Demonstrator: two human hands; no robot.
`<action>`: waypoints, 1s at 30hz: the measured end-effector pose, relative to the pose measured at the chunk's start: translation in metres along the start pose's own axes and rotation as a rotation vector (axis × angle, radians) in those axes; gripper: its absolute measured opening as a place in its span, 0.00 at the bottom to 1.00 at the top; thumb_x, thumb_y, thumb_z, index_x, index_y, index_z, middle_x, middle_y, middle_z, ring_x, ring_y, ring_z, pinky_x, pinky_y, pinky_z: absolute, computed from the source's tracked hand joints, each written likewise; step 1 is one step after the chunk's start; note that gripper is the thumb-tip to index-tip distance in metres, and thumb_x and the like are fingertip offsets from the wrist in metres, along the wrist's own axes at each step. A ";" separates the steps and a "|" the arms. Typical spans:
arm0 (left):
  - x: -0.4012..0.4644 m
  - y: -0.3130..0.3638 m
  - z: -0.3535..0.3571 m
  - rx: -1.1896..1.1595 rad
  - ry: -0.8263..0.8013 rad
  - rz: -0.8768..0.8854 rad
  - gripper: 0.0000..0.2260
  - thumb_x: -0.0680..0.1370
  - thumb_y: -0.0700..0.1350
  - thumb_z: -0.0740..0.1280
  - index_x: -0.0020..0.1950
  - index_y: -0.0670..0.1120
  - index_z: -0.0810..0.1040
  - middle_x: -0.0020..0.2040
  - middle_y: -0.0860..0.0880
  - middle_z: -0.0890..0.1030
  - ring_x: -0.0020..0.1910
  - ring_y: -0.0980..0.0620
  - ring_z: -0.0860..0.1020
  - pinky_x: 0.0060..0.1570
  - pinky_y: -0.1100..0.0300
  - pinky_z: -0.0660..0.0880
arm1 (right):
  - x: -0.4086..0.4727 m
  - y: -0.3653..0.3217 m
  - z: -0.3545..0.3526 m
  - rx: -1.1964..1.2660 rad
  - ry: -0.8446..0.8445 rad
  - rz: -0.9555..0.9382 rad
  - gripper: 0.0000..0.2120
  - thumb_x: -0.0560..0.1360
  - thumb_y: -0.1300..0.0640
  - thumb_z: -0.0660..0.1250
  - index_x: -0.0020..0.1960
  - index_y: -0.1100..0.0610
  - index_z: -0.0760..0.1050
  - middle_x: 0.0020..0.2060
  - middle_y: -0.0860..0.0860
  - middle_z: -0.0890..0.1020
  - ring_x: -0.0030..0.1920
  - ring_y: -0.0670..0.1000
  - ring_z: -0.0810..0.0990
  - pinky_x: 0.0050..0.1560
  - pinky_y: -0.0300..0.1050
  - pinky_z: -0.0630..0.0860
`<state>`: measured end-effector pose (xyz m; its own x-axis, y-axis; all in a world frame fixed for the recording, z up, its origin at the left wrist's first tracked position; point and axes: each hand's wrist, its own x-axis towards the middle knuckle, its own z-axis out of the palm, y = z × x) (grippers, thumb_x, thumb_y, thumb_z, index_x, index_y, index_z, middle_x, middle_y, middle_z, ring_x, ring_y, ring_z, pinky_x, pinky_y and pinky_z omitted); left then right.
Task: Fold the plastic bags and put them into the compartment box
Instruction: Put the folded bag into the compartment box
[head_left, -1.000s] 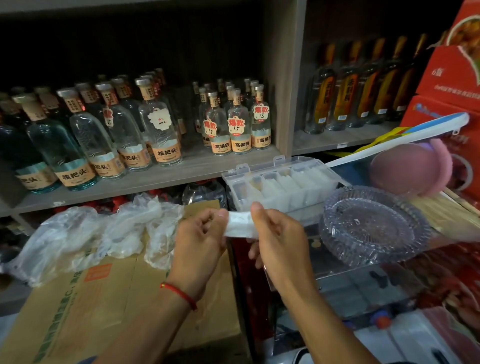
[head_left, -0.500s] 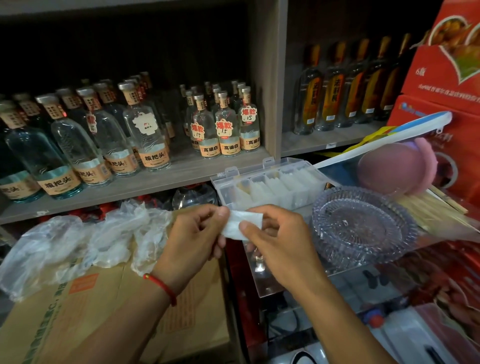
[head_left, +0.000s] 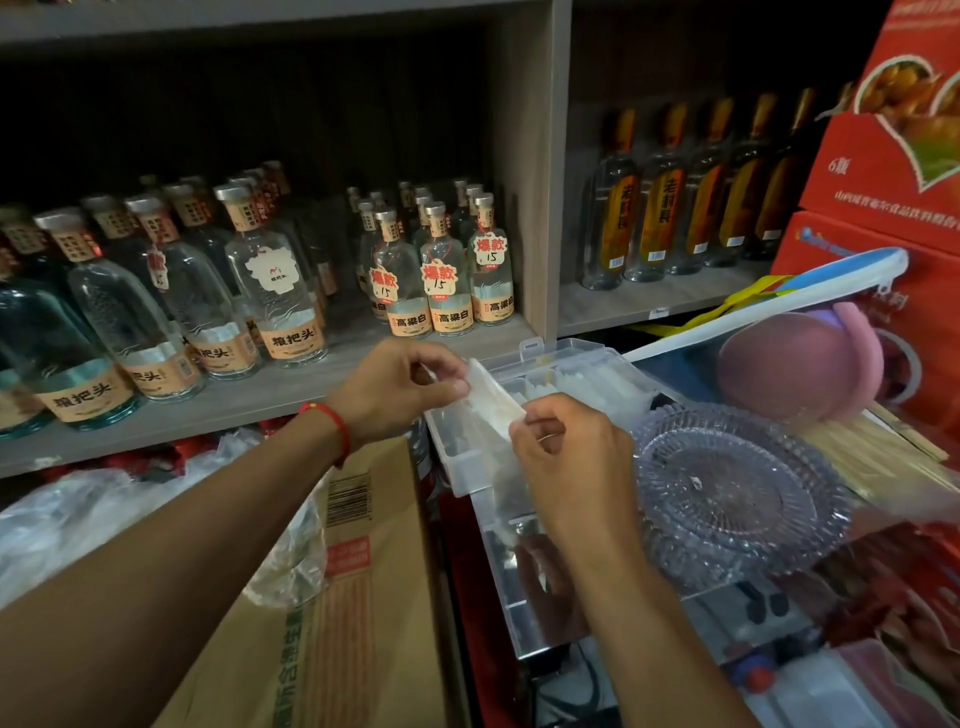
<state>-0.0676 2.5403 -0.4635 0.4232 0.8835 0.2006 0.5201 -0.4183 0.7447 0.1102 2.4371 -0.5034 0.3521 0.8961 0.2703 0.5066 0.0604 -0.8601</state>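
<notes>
While held over the box's near-left corner, pinched at both ends: folded bag. Left hand clamped on its upper end at 10 o'clock, right hand clamped on its lower end at 4 o'clock. Box open, clear, on the surface, white folded bags in its far compartments. Glass dish touching the box at 3 o'clock. Loose bags heaped on a carton at 8 o'clock. Bottles lined on the shelf at 11 o'clock.

Compartment box front behind right hand
</notes>
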 end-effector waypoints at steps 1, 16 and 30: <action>0.007 -0.004 0.001 -0.008 -0.002 0.010 0.04 0.77 0.41 0.75 0.46 0.50 0.86 0.41 0.55 0.83 0.37 0.59 0.74 0.37 0.72 0.73 | 0.003 0.000 0.003 -0.034 0.003 -0.004 0.04 0.79 0.55 0.73 0.46 0.49 0.80 0.36 0.41 0.80 0.38 0.41 0.80 0.41 0.40 0.79; 0.041 -0.025 -0.011 0.248 -0.166 0.157 0.19 0.77 0.43 0.76 0.65 0.58 0.81 0.54 0.57 0.79 0.40 0.53 0.76 0.44 0.63 0.80 | 0.014 -0.014 0.029 -0.424 0.060 -0.001 0.04 0.82 0.55 0.67 0.53 0.53 0.81 0.48 0.49 0.84 0.46 0.50 0.82 0.43 0.40 0.72; 0.059 -0.014 0.011 0.569 -0.266 0.337 0.06 0.76 0.44 0.76 0.49 0.55 0.86 0.49 0.56 0.76 0.46 0.71 0.70 0.40 0.73 0.64 | 0.024 -0.005 0.010 -0.357 -0.090 0.092 0.10 0.77 0.43 0.74 0.56 0.44 0.81 0.52 0.46 0.80 0.51 0.50 0.81 0.50 0.46 0.79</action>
<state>-0.0418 2.5958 -0.4695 0.7579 0.6360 0.1453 0.6053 -0.7686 0.2068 0.1084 2.4625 -0.4972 0.3465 0.9266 0.1459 0.7240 -0.1653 -0.6697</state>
